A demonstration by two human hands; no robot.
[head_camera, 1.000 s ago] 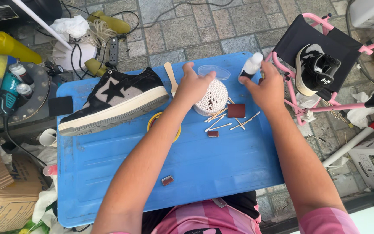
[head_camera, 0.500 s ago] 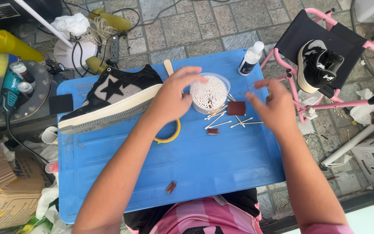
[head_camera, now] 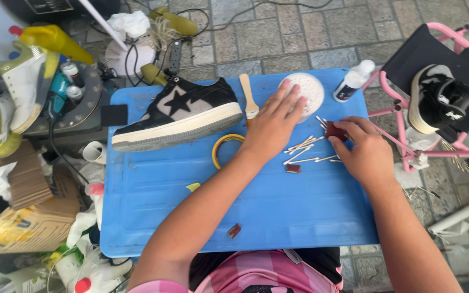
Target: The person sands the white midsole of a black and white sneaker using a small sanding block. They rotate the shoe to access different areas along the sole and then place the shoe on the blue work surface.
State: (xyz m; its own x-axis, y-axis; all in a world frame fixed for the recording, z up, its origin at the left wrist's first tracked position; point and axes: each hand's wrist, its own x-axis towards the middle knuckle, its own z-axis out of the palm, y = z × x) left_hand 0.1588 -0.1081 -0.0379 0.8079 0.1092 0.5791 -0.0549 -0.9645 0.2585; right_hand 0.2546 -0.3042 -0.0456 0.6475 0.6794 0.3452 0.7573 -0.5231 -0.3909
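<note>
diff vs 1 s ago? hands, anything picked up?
The right hand came off the white squeeze bottle and now closes on the small dark red block. The left hand stays at the round white container. The black-and-grey star sneaker is unmoved.

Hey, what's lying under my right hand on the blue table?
Under the right hand sits a small dark red block, pinched at the fingertips, with thin wooden sticks scattered beside it on the blue table. Whatever lies under the palm is covered.
</note>
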